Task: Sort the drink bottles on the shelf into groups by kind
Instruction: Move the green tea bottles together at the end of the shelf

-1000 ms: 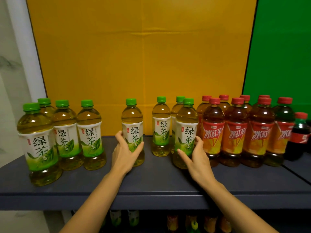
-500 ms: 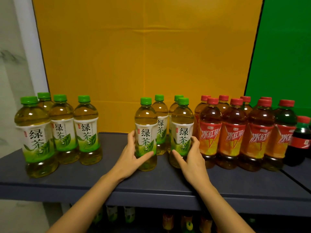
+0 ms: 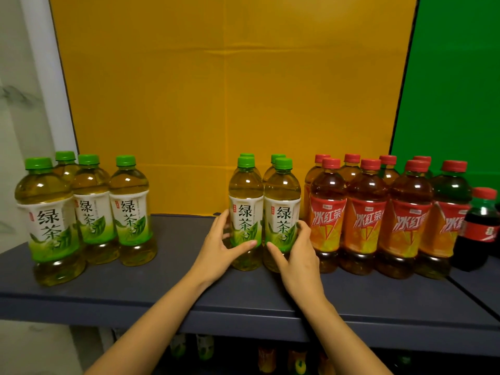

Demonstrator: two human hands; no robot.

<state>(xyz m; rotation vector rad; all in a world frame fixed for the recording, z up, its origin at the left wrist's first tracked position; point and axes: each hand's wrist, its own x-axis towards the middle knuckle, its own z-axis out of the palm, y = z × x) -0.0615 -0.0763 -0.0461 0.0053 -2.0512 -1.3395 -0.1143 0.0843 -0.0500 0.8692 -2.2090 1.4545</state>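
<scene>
Clear plastic bottles [image 3: 245,212], smooth, rounded shoulders.

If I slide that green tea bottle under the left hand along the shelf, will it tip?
Possibly: the green tea bottle is tall on a narrow base. It looks full, so probably heavy enough to slide steadily. The left hand grips low, which should help.

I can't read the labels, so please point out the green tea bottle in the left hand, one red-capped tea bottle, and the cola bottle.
green tea bottle [image 3: 245,212]: head view, white label.
red-capped tea bottle [image 3: 365,228]: head view, orange label.
cola bottle [image 3: 480,231]: head view, red label.
</scene>
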